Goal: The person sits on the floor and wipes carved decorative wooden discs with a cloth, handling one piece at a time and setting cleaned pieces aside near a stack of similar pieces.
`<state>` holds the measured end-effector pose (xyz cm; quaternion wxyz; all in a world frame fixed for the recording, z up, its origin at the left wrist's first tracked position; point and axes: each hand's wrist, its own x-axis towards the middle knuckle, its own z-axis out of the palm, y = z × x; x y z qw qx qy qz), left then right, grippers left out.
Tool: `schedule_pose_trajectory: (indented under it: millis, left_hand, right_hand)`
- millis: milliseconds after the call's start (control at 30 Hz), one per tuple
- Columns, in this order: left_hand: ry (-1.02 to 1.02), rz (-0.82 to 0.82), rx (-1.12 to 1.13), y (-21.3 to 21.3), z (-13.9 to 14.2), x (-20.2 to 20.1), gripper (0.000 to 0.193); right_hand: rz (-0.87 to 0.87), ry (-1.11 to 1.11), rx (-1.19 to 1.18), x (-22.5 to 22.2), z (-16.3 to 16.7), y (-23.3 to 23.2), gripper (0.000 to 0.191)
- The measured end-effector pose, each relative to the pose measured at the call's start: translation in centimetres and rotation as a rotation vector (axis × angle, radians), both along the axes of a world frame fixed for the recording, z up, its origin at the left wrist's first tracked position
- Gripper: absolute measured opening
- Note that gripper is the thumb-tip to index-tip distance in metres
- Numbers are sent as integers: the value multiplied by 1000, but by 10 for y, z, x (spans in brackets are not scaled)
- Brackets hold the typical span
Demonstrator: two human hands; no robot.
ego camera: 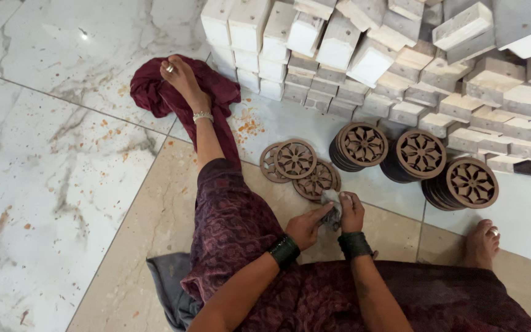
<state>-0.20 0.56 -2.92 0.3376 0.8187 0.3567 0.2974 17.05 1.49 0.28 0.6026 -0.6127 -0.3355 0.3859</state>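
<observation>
Both hands, left hand (305, 226) and right hand (351, 212), pinch a small grey pad (332, 206) between them, just short of the loose carved wooden discs (296, 161); a careless elbow could topple the leaning disc stacks (413, 161) beyond

- One view only, from a camera worn on the person's head.
- It looks steeply down and forward over the lap to the floor (62, 154).
- The hands sit close, low in the middle of the frame.
- Farther off, along the top edge, stands the stack of blocks (401, 61).
</observation>
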Motion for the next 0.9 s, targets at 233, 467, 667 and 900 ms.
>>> schedule_pose_trajectory:
  millis: [233,467,667,900]
  left_hand:
    - [10,3,-7,2,1,-3,80]
    - [-56,70,13,4,-2,-3,81]
    - [45,12,-37,-5,-8,-1,78]
    - [-74,29,14,2,-5,-2,85]
  right_hand:
    - [46,-93,5,-2,12,0,27]
    - [118,-175,-60,-14,23,2,29]
    - [2,-60,-152,0,1,1,28]
    - [91,-317,-76,-9,23,1,27]
